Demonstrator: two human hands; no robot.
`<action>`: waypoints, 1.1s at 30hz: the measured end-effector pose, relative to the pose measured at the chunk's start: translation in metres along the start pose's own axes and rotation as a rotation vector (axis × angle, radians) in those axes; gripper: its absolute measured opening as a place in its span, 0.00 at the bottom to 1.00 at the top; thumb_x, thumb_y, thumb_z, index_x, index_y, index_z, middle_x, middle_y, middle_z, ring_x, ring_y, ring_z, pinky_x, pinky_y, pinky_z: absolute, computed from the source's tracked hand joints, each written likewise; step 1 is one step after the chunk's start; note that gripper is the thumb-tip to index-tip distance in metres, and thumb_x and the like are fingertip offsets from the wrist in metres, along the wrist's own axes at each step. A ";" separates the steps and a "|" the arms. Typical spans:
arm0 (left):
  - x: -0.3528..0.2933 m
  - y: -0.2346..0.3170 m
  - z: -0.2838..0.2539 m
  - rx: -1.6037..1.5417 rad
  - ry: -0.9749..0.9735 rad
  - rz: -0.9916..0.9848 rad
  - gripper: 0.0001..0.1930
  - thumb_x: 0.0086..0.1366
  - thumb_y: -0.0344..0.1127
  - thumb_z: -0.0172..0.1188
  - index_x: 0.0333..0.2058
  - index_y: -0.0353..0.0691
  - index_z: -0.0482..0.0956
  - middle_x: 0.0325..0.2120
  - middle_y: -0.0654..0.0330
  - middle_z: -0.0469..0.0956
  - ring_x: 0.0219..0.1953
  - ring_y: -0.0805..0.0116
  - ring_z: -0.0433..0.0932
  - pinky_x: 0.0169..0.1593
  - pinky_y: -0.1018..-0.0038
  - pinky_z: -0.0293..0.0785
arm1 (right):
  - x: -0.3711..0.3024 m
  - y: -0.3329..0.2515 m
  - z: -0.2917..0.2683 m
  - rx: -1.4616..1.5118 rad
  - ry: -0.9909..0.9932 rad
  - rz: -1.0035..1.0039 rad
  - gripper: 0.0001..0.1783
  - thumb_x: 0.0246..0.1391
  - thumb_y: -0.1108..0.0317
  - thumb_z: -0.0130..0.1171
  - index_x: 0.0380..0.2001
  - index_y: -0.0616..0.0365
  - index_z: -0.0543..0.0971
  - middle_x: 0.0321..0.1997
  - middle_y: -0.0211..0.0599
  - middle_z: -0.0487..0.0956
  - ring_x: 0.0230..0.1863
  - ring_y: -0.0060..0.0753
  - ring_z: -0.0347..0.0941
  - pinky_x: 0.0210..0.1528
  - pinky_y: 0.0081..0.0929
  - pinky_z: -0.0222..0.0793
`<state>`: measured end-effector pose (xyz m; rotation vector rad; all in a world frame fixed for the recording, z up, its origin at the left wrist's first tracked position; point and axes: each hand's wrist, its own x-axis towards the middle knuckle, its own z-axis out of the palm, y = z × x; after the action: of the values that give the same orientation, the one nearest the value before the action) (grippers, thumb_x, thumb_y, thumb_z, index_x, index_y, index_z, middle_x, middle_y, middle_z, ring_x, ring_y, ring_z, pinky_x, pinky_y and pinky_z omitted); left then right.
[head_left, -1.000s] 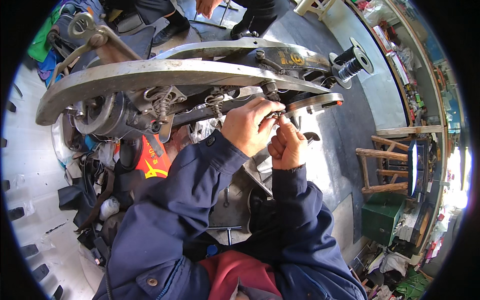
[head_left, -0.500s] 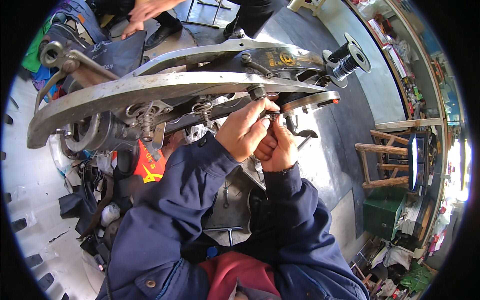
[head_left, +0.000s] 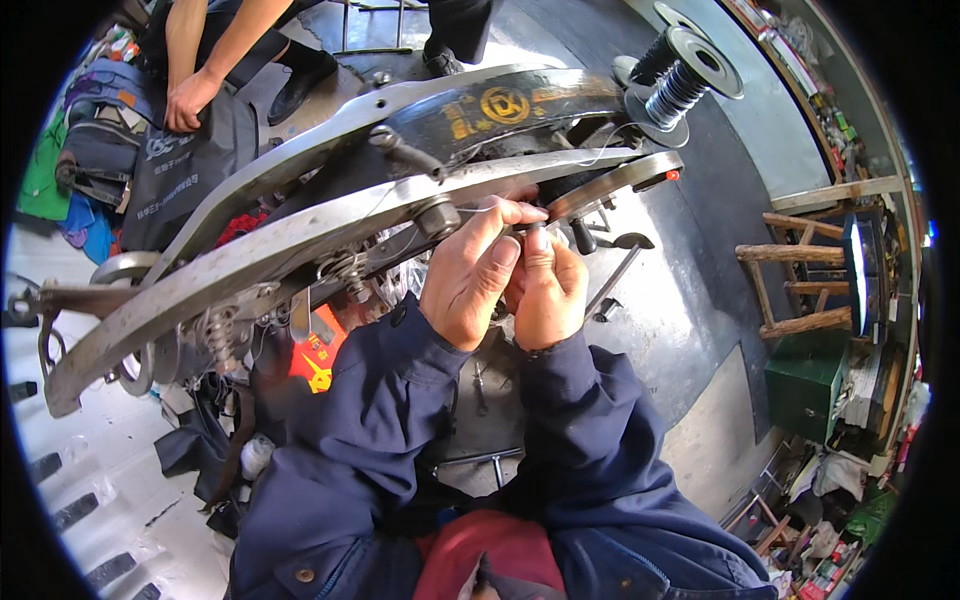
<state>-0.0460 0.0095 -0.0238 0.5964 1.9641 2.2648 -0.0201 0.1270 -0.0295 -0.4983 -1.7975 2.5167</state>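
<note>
My left hand [head_left: 468, 285] and my right hand [head_left: 552, 292] meet fingertip to fingertip beside the handwheel [head_left: 625, 188] of a cobbler's sewing machine [head_left: 420, 125]. Both are closed in a pinch around a small dark metal part [head_left: 532, 226], mostly covered by my fingers, so its exact kind does not show. The left index finger lies over its top; the right thumb presses from the near side. Just beyond my hands runs the machine's long silver lever [head_left: 280, 215], with a bolt [head_left: 437, 217] through it.
Two thread spools [head_left: 675, 95] stand on the machine's far right end. At the upper left another person's hands [head_left: 190, 100] rest at a dark bag [head_left: 190, 155]. A wooden stool [head_left: 800, 255] and a green box [head_left: 805, 385] are on the right. Below my wrists lies a wrench [head_left: 481, 390].
The view has turned, so the machine sits more slanted and farther left. My hands stay pinched together by the wheel. The other person's hands have come lower, to the bag.
</note>
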 end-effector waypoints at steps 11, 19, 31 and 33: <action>0.001 0.008 -0.001 0.103 -0.026 -0.049 0.44 0.69 0.75 0.41 0.55 0.34 0.74 0.63 0.43 0.70 0.59 0.58 0.73 0.64 0.66 0.63 | -0.004 -0.015 0.005 0.523 -0.078 0.304 0.16 0.74 0.56 0.48 0.34 0.52 0.75 0.17 0.14 0.60 0.13 0.11 0.47 0.13 0.15 0.43; 0.007 -0.004 0.001 0.091 0.021 0.129 0.35 0.75 0.65 0.42 0.52 0.32 0.75 0.56 0.42 0.77 0.57 0.52 0.79 0.59 0.66 0.70 | 0.003 -0.007 -0.021 0.579 -0.291 0.334 0.18 0.73 0.51 0.48 0.36 0.52 0.75 0.17 0.14 0.56 0.13 0.12 0.44 0.15 0.18 0.40; 0.003 -0.005 0.001 0.056 -0.007 -0.013 0.38 0.71 0.73 0.42 0.55 0.40 0.74 0.66 0.54 0.68 0.37 0.80 0.73 0.36 0.82 0.66 | 0.003 -0.003 -0.025 0.566 -0.267 0.309 0.12 0.71 0.54 0.51 0.35 0.47 0.71 0.19 0.14 0.57 0.14 0.12 0.46 0.16 0.17 0.42; 0.002 -0.003 0.002 0.055 -0.001 -0.028 0.38 0.72 0.72 0.42 0.55 0.41 0.75 0.66 0.55 0.68 0.35 0.82 0.70 0.34 0.83 0.63 | 0.003 -0.003 -0.024 0.563 -0.215 0.334 0.12 0.71 0.55 0.51 0.35 0.47 0.71 0.19 0.14 0.57 0.14 0.12 0.46 0.15 0.16 0.42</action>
<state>-0.0481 0.0123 -0.0262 0.5713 2.0269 2.1999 -0.0171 0.1509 -0.0349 -0.5472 -1.0152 3.2305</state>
